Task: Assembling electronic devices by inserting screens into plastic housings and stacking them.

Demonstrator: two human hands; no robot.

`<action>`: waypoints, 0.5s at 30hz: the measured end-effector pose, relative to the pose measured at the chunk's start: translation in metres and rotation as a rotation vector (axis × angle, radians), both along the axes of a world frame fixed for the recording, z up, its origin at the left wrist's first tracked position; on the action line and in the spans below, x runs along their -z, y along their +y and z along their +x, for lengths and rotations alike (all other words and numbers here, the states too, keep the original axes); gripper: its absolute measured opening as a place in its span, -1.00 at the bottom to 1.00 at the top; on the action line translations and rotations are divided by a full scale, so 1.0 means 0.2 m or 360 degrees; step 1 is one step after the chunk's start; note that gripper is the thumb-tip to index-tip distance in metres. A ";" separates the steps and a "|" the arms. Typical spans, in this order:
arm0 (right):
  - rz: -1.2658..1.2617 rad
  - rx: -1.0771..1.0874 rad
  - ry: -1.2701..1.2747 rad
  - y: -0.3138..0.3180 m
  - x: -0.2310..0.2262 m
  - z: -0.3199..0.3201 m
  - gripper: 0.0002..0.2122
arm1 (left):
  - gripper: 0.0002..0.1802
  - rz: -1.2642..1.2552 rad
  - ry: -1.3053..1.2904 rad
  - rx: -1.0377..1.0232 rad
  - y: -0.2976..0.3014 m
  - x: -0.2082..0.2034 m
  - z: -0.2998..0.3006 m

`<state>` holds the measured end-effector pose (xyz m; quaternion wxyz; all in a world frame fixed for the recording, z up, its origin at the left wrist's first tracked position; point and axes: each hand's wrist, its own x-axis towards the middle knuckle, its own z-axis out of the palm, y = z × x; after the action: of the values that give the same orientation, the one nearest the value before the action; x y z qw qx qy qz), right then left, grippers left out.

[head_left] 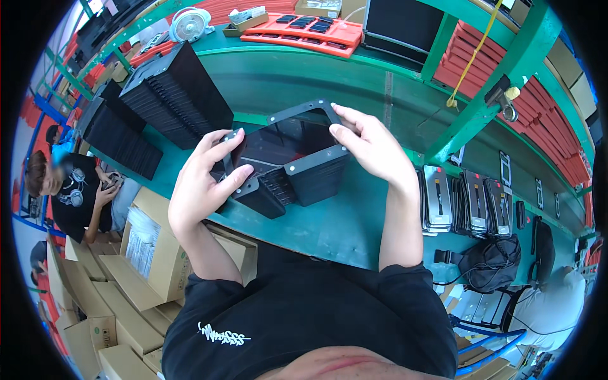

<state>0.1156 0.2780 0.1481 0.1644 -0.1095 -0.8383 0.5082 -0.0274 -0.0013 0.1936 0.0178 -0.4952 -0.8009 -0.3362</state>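
Both my hands grip a black rectangular frame (318, 158) with small round studs at its corners. A dark glossy sheet shows inside its opening. My left hand (206, 174) closes on the frame's left end, thumb on top. At the right end, my right hand (373, 144) pinches the corner between thumb and fingers. Directly under it is a short stack of similar black frames (316, 182) on the green bench; whether the held frame touches the stack I cannot tell.
Tall stacks of black frames (180, 95) stand at the far left of the bench (354, 218). Flat phone-like panels (437, 199) and a black bag (491, 263) lie right. Open cardboard boxes (171, 253) sit lower left, near a seated person (79, 190). A green post (481, 95) rises at right.
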 end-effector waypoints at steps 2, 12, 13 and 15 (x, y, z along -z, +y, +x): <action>-0.0049 0.0055 0.0021 0.02 0.00 -0.01 -0.58 | -0.45 0.0000 -0.0156 -0.0013 -0.01 0.00 0.01; 0.0102 0.1345 0.1085 0.18 -0.16 0.26 -0.73 | -0.38 0.0380 -0.0493 0.0320 0.02 0.25 -0.08; 0.0142 0.1468 0.1065 0.22 -0.15 0.25 -0.72 | -0.35 0.0406 -0.0510 0.0333 0.03 0.26 -0.08; 0.0173 0.1553 0.1038 0.26 -0.10 0.19 -0.72 | -0.29 0.0418 -0.0514 0.0335 0.02 0.26 -0.08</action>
<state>0.1539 0.3307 0.1688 0.6339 -0.3120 -0.6220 0.3374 -0.0433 0.0023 0.1416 -0.0815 -0.5094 -0.6867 -0.5122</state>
